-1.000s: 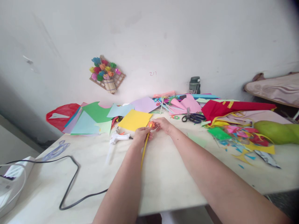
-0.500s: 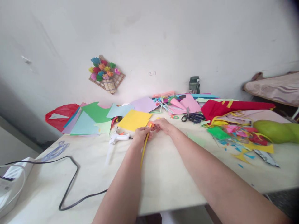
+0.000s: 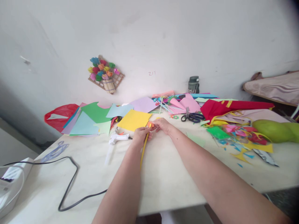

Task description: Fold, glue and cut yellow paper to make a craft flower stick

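Head camera view: a small orange paper piece (image 3: 150, 124) is sitting between the two hands, toward the middle of the table's far half. It is looking folded or curled, though the fingers are hiding much of its shape. A narrow yellow paper strip (image 3: 144, 148) is running from it toward the near edge, passing beside the left forearm. The left hand's (image 3: 141, 135) fingers are pinching the strip near its upper end; the right hand's (image 3: 163, 125) fingertips are bending in and grasping the orange piece from its right side.

The pale, marbled table (image 3: 173, 177) is standing against a whitish wall (image 3: 149, 37), where a paper-flower decoration (image 3: 102, 73) is hanging. Along the far edge, coloured sheets are overlapping, a yellow sheet (image 3: 135, 119) is lying just beyond the hands, and dark-handled scissors (image 3: 195, 117) are resting to their right. A white glue gun (image 3: 120, 138) is lying left of the left hand. Toward the left edge, a black cable (image 3: 70, 183) is bending across the top; toward the right edge, paper scraps (image 3: 243, 155) are scattering. Bare tabletop is showing between the forearms, down to the near edge.
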Demonstrator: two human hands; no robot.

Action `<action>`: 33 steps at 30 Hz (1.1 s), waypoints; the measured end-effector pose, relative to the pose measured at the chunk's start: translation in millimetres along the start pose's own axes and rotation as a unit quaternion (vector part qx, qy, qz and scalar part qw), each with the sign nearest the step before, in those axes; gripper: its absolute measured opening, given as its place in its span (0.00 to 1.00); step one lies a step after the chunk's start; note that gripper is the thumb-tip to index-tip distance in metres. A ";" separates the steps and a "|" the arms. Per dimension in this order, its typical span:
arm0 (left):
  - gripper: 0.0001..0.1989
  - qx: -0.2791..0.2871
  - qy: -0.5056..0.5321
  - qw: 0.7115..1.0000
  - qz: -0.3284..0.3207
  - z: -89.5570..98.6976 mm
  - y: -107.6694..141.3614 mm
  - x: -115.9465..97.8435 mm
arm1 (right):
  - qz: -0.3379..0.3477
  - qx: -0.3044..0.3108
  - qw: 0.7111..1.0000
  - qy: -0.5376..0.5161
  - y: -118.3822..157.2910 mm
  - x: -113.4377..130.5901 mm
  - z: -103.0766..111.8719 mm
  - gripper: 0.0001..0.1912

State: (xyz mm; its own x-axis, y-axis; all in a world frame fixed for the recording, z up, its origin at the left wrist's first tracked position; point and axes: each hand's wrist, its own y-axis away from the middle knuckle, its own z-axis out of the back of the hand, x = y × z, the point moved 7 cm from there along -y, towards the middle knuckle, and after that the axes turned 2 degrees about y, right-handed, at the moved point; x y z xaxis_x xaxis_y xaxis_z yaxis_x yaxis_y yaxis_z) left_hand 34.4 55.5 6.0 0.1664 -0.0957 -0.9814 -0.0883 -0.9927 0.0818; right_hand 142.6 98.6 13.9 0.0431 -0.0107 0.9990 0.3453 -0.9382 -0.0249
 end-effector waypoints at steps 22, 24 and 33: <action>0.12 0.001 0.000 1.000 -0.002 0.4 -0.3 -0.4 | -0.038 0.030 0.999 -0.023 -7.0 -8.9 -0.2 0.15; 0.12 0.003 0.001 1.000 -0.004 0.2 -0.6 -0.5 | -0.035 0.029 0.999 -0.022 -6.1 -7.9 -0.1 0.14; 0.14 0.003 0.003 1.000 -0.005 0.0 -0.9 -0.8 | 0.001 0.022 1.000 -0.005 -3.4 -3.6 -0.8 0.07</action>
State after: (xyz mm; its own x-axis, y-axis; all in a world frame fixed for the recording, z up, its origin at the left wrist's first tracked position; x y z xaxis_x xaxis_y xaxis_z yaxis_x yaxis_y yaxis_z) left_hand 34.4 56.5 6.7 0.1733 -0.0860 -0.9811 -0.0922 -0.9932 0.0708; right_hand 140.6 101.5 10.4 0.0537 -0.0097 0.9985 0.3858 -0.9221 -0.0297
